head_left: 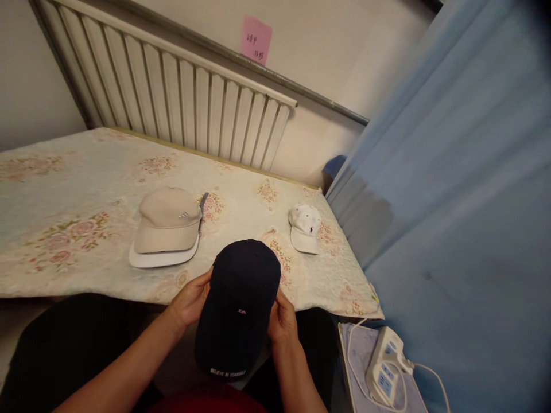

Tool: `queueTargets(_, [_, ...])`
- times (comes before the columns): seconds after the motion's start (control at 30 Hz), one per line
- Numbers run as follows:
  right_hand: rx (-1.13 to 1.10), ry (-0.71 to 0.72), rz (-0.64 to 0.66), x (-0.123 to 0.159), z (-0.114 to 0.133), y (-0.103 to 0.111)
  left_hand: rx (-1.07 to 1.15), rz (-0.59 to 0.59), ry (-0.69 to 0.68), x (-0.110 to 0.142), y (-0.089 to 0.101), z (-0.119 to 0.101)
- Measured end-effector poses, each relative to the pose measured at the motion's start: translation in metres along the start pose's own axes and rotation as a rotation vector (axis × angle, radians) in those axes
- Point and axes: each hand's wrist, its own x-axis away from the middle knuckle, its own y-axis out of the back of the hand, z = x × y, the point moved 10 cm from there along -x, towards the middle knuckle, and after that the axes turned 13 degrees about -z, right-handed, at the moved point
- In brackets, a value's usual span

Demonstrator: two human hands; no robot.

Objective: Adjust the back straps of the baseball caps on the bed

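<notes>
Between my two hands is a dark navy baseball cap (241, 298), its brim pointing down toward me with white lettering along the brim edge. My left hand (193, 298) grips the cap's left side, and my right hand (283, 321) grips its right side; the fingertips are partly hidden behind the cap. On the bed, to the left, a beige cap (170, 221) lies stacked on another cap with a white brim (166, 258). A small white cap (305, 226) lies by itself on the right part of the bed.
A flowered sheet covers the bed (103, 189). Behind it stand a white radiator (185, 86) and a wall with a pink note (256, 40). A blue curtain (451, 201) hangs on the right, above a white power strip (385, 367) with cables on a small table.
</notes>
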Motion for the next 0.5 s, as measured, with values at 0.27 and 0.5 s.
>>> queueTargets(0.27, [0.026,0.003,-0.056,-0.002,0.0,0.006,-0.021,0.053,-0.032,0.006,-0.009,0.001])
queueTargets(0.5, [0.003,0.028,-0.076,-0.007,0.001,0.014,-0.121,-0.084,-0.207,0.004,0.007,-0.008])
